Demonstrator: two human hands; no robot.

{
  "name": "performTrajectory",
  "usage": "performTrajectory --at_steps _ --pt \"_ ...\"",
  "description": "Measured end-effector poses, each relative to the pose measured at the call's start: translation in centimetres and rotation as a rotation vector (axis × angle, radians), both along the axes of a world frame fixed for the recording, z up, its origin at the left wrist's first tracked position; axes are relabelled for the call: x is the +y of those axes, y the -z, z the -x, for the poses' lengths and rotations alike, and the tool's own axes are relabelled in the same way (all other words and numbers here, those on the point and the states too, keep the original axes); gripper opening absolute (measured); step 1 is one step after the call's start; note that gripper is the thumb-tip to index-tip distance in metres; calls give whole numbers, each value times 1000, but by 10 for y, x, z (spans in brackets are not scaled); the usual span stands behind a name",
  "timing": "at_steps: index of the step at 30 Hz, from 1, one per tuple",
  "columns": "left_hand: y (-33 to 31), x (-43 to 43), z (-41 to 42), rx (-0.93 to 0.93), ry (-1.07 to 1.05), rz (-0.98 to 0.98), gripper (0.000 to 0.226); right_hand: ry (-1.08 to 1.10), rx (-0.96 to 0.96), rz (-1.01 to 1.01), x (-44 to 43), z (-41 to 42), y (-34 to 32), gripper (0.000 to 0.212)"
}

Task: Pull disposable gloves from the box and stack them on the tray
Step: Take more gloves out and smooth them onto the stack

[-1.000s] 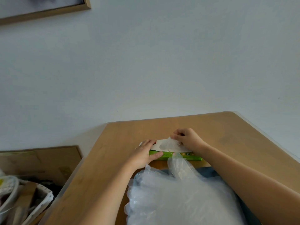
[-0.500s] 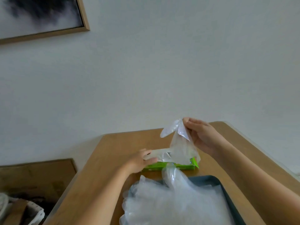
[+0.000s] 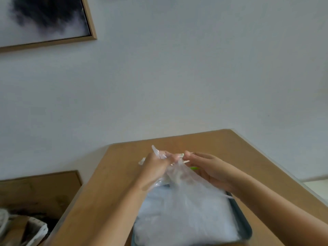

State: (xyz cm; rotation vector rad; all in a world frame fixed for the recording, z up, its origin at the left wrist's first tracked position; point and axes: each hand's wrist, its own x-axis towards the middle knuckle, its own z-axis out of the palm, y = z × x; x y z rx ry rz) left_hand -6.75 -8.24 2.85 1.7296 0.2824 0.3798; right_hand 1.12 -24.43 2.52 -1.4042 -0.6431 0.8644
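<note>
left hand: left hand [image 3: 156,166] has its fingers curled round the top of a clear glove [image 3: 179,174]; film pokes out above the knuckles.
right hand: right hand [image 3: 209,167] has nearly straight fingers, tips at the glove's top edge; pinch or mere touch, can't tell.
glove: held up between both hands over the tray's far end, its lower part draping onto the pile.
done: thick pile [image 3: 186,219] of gloves already covers most of the tray [image 3: 243,226]. Looks well along.
left: lay this glove flat on the pile. Probably more pulls, but that depends on the box.
box: only a green sliver [image 3: 194,168] shows just beyond the tray, behind the hands. Opening and contents hidden.
unclear: glove count unreadable as the layers blur together; tray's near and left edges are covered or cut off.
table: wooden table [image 3: 124,166] carries tray and box.
</note>
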Motion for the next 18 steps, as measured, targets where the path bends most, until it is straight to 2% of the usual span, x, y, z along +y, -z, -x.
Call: performTrajectory --at_steps 3,6,9,12,16,18 --pt "6 6 10 89 -82 32 23 -204 -354 132 -27 14 4 85" --pt "8 8 19 135 -135 133 21 -264 -643 232 -38 38 11 108" --pt "6 7 26 153 -133 220 31 -170 -975 274 -35 59 22 105" --pt "6 6 32 169 -132 234 35 -56 -1206 259 -29 73 26 91" --pt "1 5 38 154 -161 261 21 -19 -1308 304 -17 90 41 110" --pt "0 6 40 134 -165 309 19 91 -1330 301 -11 98 49 99"
